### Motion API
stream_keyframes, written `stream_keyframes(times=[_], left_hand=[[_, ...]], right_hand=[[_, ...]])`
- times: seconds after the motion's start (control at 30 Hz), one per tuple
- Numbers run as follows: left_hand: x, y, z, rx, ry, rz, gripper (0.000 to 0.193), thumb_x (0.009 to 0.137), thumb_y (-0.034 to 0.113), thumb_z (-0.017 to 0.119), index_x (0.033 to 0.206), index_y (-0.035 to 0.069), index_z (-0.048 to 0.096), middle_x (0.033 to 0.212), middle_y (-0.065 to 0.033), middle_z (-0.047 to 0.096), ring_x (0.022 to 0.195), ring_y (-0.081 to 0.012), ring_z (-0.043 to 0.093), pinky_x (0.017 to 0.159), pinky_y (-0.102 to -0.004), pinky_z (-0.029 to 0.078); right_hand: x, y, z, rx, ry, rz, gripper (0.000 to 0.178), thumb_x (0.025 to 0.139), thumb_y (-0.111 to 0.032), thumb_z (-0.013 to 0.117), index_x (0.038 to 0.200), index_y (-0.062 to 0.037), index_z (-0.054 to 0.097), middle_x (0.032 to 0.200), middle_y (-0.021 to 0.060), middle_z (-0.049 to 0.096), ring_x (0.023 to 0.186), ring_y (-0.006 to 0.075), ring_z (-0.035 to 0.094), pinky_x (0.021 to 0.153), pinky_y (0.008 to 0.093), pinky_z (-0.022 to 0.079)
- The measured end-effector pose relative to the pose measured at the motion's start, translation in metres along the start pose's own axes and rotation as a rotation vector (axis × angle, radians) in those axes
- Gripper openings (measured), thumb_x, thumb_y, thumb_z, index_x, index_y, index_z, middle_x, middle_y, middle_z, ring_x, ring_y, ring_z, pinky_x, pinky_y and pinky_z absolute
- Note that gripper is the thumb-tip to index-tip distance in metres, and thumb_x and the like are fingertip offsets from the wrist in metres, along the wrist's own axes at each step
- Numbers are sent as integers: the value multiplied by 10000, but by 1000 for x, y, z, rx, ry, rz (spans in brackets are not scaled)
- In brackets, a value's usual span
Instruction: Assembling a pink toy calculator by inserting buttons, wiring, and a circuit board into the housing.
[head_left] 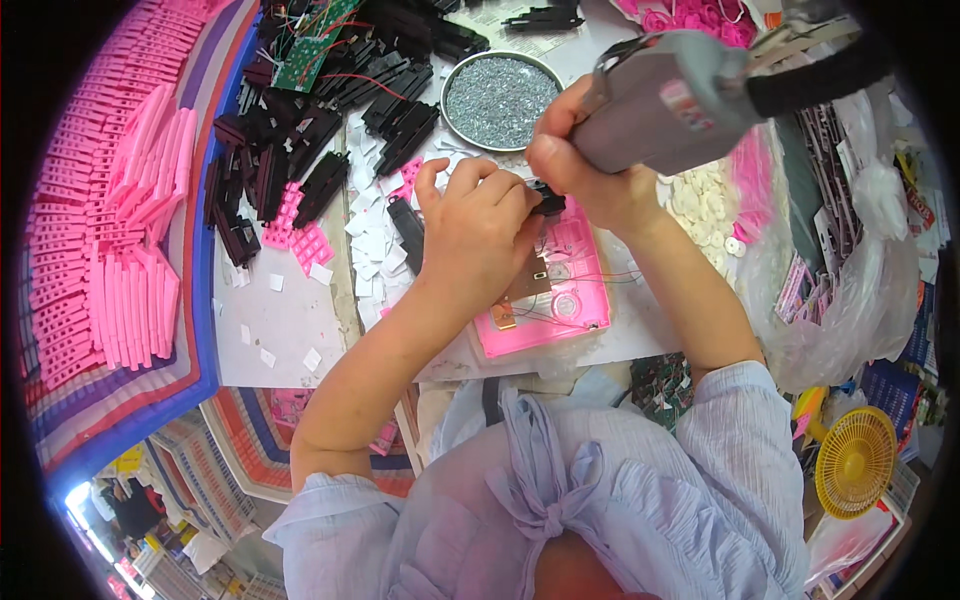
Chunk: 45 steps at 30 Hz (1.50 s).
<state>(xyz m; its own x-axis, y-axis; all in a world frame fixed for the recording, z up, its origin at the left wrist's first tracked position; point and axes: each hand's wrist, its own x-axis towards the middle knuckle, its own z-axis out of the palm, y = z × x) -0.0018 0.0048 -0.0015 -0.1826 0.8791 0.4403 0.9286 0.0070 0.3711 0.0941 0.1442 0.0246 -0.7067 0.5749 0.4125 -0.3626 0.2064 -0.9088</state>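
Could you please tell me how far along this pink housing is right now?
Board and wires already sit inside the open pink housing. The left hand steadies a small black part at its top edge while the right hand holds the grey electric screwdriver there. Black parts beside the screw dish remain unfitted.

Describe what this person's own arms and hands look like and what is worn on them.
Both forearms are bare. The left hand and right hand wear no gloves; no rings or watch show. Short, loose sleeves of a pale blue, finely striped blouse end near the elbows.

An assembly workshop: stacked pink plastic parts, black casings, a dish of screws.
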Motion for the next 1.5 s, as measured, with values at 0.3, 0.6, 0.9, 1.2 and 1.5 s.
stream_keyframes(times=[0.3,0.6,0.9,1.2,1.5], left_hand=[[1,-11,-35,-208,-222,-198,504,753,207,801,1187,32,612,1181,-160,640,1074,-345,622,990,-498,437],[-139,-19,-260,-135,-737,-871,622,659,118,803,1225,30,559,1132,-158,615,1012,-278,636,918,-359,485],[-177,3,-208,162,-561,-630,589,715,136,804,1252,26,588,1230,-197,620,1140,-417,575,980,-472,449],[-45,11,-95,-349,-313,-140,289,838,79,730,1120,41,676,1028,-124,694,886,-247,686,737,-357,534],[-12,10,-25,-1565,-304,-768,480,1008,128,604,1440,43,413,1129,-96,661,944,-168,693,734,-296,608]], right_hand=[[66,-19,-53,269,-381,221,474,887,-149,720,1323,-22,581,1160,100,687,1083,172,641,845,325,529],[128,86,-240,-1331,16,124,348,862,-292,710,1168,-126,709,1147,114,672,1055,297,659,878,407,535],[102,113,-213,-1127,-84,225,240,833,-262,682,991,-88,732,967,154,706,902,339,684,819,433,539],[64,79,-152,-1093,-157,-87,275,874,-133,699,1127,-26,696,1222,129,653,998,252,670,869,342,538],[-43,-46,-26,-556,-413,-199,535,744,-34,726,1259,-61,583,1225,148,582,1033,289,605,927,372,492]])
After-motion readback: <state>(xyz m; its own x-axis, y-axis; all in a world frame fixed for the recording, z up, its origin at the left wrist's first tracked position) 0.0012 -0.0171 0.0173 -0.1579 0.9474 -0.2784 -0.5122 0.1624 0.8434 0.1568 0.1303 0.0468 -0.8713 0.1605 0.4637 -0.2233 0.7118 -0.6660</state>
